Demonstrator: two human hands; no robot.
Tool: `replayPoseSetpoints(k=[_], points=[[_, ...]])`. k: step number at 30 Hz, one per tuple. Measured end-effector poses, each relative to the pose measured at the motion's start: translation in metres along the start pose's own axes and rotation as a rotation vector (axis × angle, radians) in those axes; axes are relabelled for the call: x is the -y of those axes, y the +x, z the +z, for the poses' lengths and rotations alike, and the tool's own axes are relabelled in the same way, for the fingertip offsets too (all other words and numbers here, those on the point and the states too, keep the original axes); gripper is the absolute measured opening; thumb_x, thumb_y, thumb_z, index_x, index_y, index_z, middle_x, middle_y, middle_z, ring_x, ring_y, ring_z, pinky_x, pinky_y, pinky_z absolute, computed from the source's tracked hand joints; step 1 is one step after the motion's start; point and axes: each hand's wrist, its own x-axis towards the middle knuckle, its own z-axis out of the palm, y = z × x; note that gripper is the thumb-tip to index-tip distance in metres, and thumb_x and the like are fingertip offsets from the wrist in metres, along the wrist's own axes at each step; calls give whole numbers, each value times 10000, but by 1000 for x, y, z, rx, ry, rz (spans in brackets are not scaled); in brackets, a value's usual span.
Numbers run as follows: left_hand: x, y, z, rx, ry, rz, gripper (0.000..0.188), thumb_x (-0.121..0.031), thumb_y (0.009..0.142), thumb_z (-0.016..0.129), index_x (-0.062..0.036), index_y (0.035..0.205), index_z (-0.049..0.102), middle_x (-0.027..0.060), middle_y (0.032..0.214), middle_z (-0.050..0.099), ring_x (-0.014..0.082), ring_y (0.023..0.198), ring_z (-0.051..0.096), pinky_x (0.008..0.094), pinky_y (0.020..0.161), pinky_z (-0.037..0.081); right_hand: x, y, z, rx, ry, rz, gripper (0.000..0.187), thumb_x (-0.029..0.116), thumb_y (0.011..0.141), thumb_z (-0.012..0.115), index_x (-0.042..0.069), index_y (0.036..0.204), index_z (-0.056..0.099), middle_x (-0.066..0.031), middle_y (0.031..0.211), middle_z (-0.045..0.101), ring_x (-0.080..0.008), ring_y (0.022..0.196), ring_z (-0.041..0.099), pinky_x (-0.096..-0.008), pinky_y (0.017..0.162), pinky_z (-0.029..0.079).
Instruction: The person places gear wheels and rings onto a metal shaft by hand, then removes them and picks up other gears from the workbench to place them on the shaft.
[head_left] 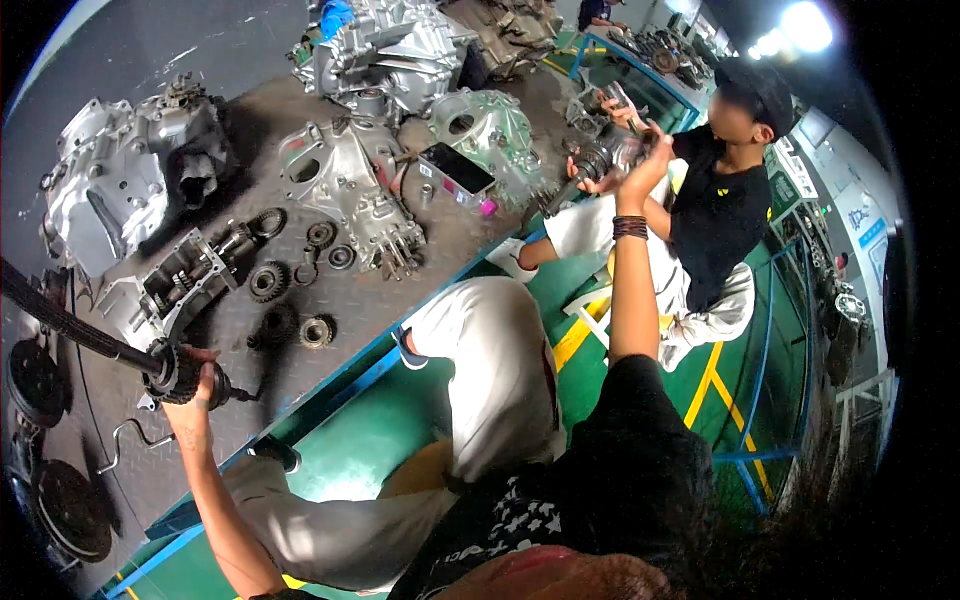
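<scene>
At the left, my left hand (190, 388) is closed around a dark gear shaft (172, 372). A long dark ribbed rod (75, 330) runs from the gear to the picture's left edge; whether they are one piece is unclear. My right hand (645, 172) reaches to the far right, its visible fingers stretched out. It is beside a grey metal part (626, 150) and a dark geared piece (594, 160), which a co-worker's hands surround. Contact with my palm cannot be made out. Below my left hand lies a bent metal rod (135, 440).
Gearbox housings (130, 180) stand on the metal bench (270, 350). Loose gears (268, 282) lie near an opened casing (180, 285). A phone (457, 168) rests among the housings. A seated co-worker (725, 190) is at the right, over a green floor (640, 400).
</scene>
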Motion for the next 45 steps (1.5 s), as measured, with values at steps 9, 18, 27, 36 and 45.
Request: replayPoseSetpoints(k=[9,18,27,36,45], points=[[11,-11,-9,-167,38,-190,309,-91,751,813,-34,1043,733,51,979,748,170,863,698,348,808,571,89,-71,285,919,935,900,621,499,1047,504,-22,1382,547,-189,1243,642,-366,1012,655,-440,865,538],[-8,-2,0,-96,-12,-81,329,-155,733,837,-16,988,684,49,898,712,130,825,637,328,807,544,172,-140,470,723,1807,1243,597,280,916,755,-14,1369,501,-208,1424,497,-384,1382,472,-508,1204,420],[-9,-6,-4,-109,-55,-33,354,-163,715,813,-26,1010,673,35,905,705,123,832,632,325,819,548,246,-177,536,1172,773,237,539,387,984,723,-14,1332,631,-116,1225,691,-204,1137,661,-341,1027,523],[-15,-7,-8,-52,-138,25,328,-128,720,795,-15,999,665,29,910,702,126,839,637,321,828,540,244,-196,554,696,938,-152,1005,408,826,875,-19,1555,332,-154,1354,461,-252,1264,526,-397,1049,535],[-9,-8,-4,-43,-61,-42,270,-130,726,815,-24,945,698,23,871,717,116,791,650,325,791,558,262,-207,523,774,1440,474,906,372,826,873,14,1498,382,-167,1259,554,-289,1104,643,-436,975,595]])
